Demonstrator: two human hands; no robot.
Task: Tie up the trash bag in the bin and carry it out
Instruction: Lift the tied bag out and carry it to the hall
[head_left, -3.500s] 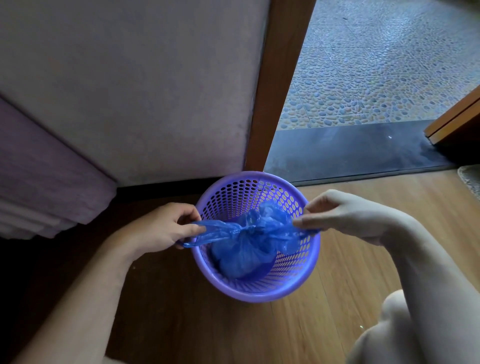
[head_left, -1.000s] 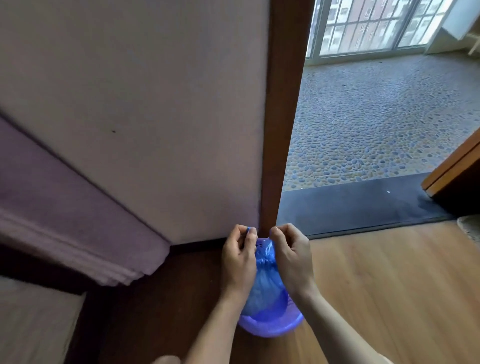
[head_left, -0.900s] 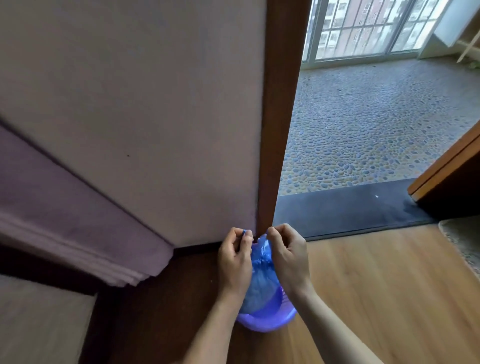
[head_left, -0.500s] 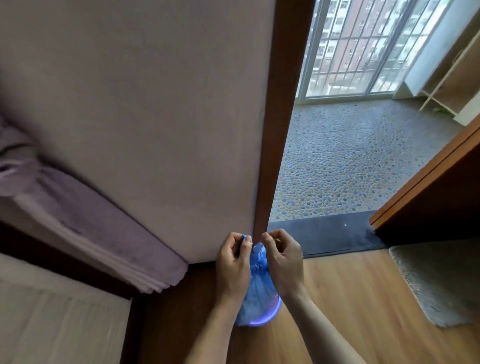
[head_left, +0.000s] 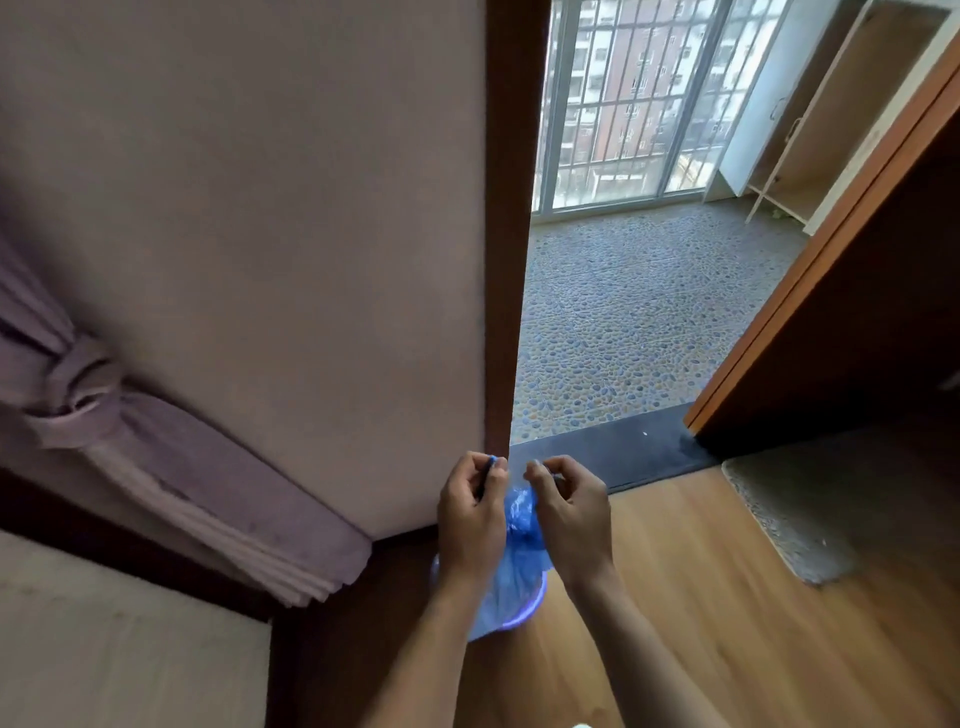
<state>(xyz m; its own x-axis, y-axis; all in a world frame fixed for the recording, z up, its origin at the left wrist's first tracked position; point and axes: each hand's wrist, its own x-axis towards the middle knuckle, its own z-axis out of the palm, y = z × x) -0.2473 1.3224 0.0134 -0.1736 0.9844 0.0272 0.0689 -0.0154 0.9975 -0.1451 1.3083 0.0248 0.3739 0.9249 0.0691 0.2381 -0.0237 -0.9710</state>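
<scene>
A blue plastic trash bag (head_left: 511, 571) hangs lifted between my two hands, its top gathered. My left hand (head_left: 470, 512) pinches one blue end of the bag top between thumb and fingers. My right hand (head_left: 569, 512) pinches the other end close beside it. Below the bag only a sliver of the purple bin's rim (head_left: 530, 610) shows; the rest of the bin is hidden behind the bag and my forearms.
A wall (head_left: 260, 208) and a brown door frame post (head_left: 506, 260) stand right behind the bag. A tied purple curtain (head_left: 156, 457) hangs at left. An open doorway leads to a pebbled balcony floor (head_left: 634, 312). An open wooden door (head_left: 841, 291) and a mat (head_left: 810, 509) are at right.
The view has tilted upward and risen, showing more balcony and window. My hands stay pinched on the bag top and have drawn slightly apart; more of the bag stands above the bin.
</scene>
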